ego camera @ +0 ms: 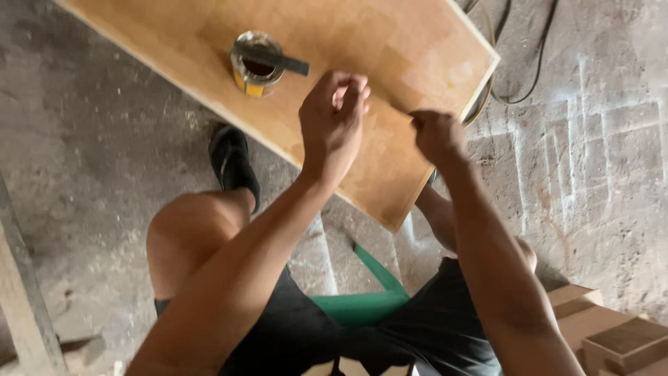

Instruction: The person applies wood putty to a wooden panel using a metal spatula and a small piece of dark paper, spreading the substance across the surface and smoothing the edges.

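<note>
A large plywood board (390,42) lies flat on the concrete floor in front of me. On it stands a small round tin (256,66) of dark liquid, with a flat dark blade (273,58) resting across its rim. My left hand (334,118) hovers over the board's near edge, right of the tin, with its fingers curled in and the fingertips together. My right hand (437,136) is closed in a fist over the board's right part, a short gap from the left hand. I see nothing held in either hand.
My bare knees and black shorts fill the foreground, with a green seat (365,303) between them. A black shoe (233,163) rests by the board's edge. Cables (536,66) run past the far right corner. Wooden blocks (616,338) sit lower right and a timber beam (21,292) lower left.
</note>
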